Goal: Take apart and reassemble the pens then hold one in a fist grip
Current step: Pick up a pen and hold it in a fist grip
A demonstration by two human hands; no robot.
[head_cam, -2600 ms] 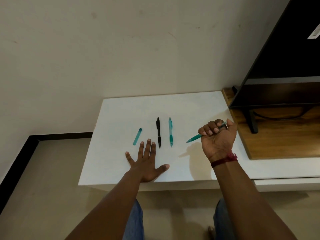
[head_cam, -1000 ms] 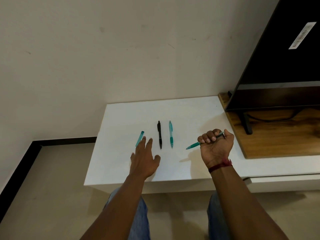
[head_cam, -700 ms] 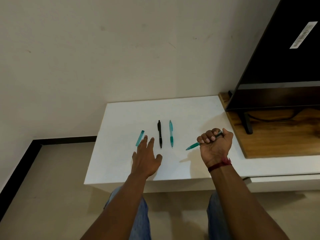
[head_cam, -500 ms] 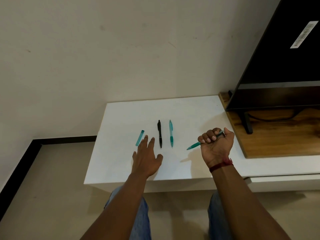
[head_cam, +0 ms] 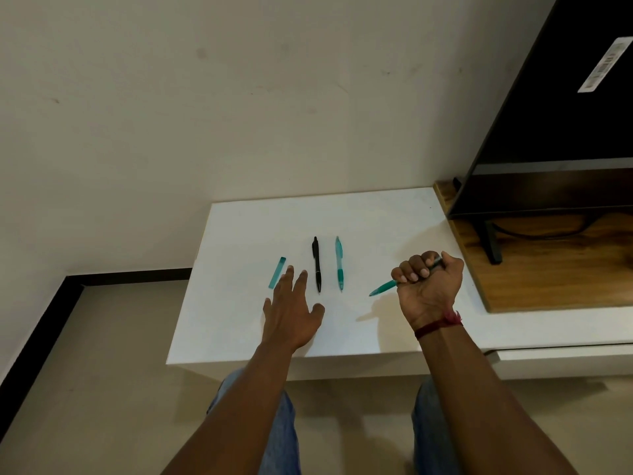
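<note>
Clenching 1 green pen (head_cam: 385, 287) in R hand (head_cam: 428, 289); L hand (head_cam: 291, 313) flat near 1 black pen (head_cam: 317, 264), 1 teal pen (head_cam: 339, 264), 1 cap (head_cam: 277, 272).

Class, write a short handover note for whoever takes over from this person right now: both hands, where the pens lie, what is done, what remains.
Right hand: fist round the green pen, tip pointing left, above the white table.
Left hand: open, fingers straight, fingertips beside the loose teal piece.
Black pen and teal pen lie side by side, apparently whole.
Done: fist grip. Left: probably refit the teal piece.
</note>
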